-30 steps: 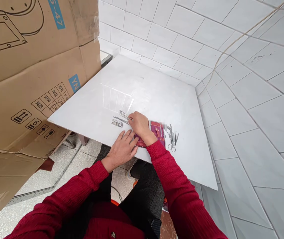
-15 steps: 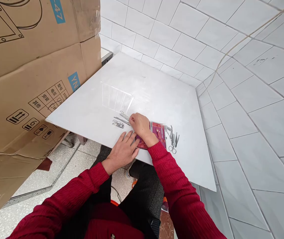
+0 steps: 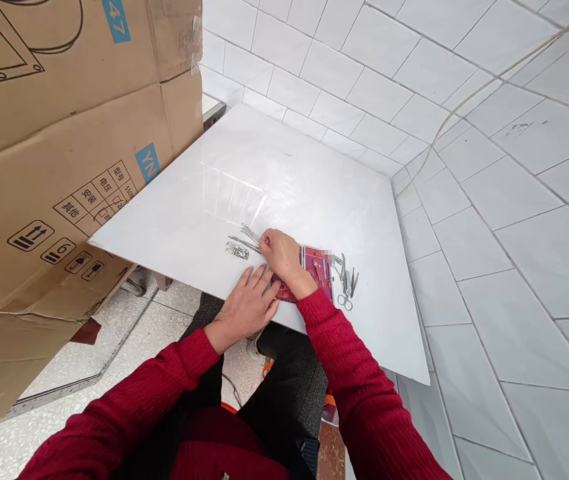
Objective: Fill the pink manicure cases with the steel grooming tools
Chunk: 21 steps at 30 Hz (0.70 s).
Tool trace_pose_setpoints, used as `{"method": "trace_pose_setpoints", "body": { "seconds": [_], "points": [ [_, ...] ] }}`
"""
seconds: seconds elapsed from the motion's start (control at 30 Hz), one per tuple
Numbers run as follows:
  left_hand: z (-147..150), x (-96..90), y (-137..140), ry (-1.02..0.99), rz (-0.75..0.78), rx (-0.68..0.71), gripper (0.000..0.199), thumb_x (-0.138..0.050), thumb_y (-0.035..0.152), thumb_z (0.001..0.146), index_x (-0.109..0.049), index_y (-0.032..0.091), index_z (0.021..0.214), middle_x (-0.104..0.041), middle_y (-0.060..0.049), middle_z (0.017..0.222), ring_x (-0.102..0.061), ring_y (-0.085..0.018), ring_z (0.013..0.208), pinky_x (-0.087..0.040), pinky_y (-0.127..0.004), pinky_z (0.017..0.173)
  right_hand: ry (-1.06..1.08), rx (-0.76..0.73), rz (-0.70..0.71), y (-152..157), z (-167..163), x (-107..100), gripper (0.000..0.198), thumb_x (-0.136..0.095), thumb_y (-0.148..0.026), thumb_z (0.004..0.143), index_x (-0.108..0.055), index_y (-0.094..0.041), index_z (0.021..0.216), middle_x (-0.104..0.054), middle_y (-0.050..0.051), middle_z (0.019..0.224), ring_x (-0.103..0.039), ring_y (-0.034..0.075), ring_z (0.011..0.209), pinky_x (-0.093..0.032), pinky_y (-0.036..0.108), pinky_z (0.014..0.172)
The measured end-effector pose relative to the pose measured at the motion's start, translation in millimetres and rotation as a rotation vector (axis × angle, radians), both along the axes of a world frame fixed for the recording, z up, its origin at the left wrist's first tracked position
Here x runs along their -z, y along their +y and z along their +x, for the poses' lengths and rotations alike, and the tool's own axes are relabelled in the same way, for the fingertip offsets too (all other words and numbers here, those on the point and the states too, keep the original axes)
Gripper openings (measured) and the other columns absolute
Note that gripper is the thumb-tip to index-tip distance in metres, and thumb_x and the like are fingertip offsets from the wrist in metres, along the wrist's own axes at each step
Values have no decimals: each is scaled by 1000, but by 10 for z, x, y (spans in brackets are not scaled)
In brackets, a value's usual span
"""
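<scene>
On my feed, the right hand [image 3: 280,255] had its fingertips bunched against slender metal tools [image 3: 249,233]; I couldn't tell whether they pinched one. At its seven o'clock, the left hand [image 3: 249,300] lay palm down, fingers slightly spread, at the edge of the red-purple case [image 3: 318,268]. By my reckoning, what was done was plain: the case lay open, with tools outside it, those slender ones and a shiny clipper-like piece [image 3: 237,250] at its ten o'clock, scissors [image 3: 345,293] at its three. What was left inside, I couldn't make out. Toward ten o'clock stood a cardboard box [image 3: 79,133], contents hidden
</scene>
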<state>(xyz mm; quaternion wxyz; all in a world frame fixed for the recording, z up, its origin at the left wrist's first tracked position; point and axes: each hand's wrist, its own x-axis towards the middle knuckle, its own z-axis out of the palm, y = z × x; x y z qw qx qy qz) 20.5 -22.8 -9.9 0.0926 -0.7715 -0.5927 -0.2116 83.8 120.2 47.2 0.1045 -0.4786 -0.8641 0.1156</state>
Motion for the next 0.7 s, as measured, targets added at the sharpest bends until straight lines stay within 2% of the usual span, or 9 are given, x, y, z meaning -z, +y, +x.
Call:
{"method": "trace_pose_setpoints", "body": {
  "seconds": [0.1, 0.23, 0.33, 0.4, 0.47, 0.57, 0.7],
  "points": [
    [-2, 10, 0, -6, 14, 2, 40, -49, 36, 102, -64, 15, 133, -59, -18, 145, -52, -33, 138, -39, -51, 117, 208, 23, -101, 56, 17, 52, 13, -55, -18, 89, -65, -20, 82, -70, 1, 81, -60, 15, 72, -39, 26, 68],
    [-3, 4, -4, -18, 18, 5, 40, -52, 35, 101, -64, 15, 132, -59, -18, 145, -53, -34, 137, -38, -52, 117, 539, 28, -330, 96, 42, 107, 11, -57, -24, 84, -60, -20, 73, -62, -4, 66, -54, 13, 61, -40, 24, 62],
    [-2, -12, -5, -25, 9, 1, 39, -52, 35, 101, -64, 15, 132, -58, -17, 147, -53, -33, 138, -38, -52, 118, 718, 54, -502, 96, 78, 143, 10, -60, -27, 78, -59, -20, 72, -57, -5, 62, -47, 10, 54, -37, 23, 55],
    [-1, -20, -4, -26, 7, 2, 39, -50, 34, 101, -64, 15, 132, -57, -17, 148, -52, -33, 138, -38, -51, 118, 790, 75, -562, 96, 116, 173, 10, -61, -29, 76, -59, -20, 73, -57, -5, 63, -44, 10, 52, -36, 23, 53],
    [0, -23, -1, -28, 4, 4, 39, -49, 34, 102, -65, 15, 131, -57, -17, 149, -51, -33, 139, -38, -51, 117, 817, 90, -558, 104, 158, 206, 11, -63, -30, 76, -60, -19, 76, -59, -5, 64, -46, 10, 52, -37, 23, 53],
    [3, -19, 5, -27, -1, 9, 38, -49, 34, 102, -65, 14, 131, -57, -17, 148, -50, -34, 140, -38, -52, 117, 759, 94, -433, 127, 205, 236, 10, -62, -28, 79, -63, -19, 84, -65, -3, 72, -55, 12, 61, -44, 24, 61],
    [3, -17, 8, -24, -5, 9, 39, -49, 34, 102, -65, 14, 131, -57, -18, 148, -50, -33, 140, -39, -52, 117, 458, 79, -168, 137, 182, 176, 10, -57, -21, 87, -66, -20, 91, -72, 0, 85, -63, 15, 75, -45, 27, 72]
  ]
}}
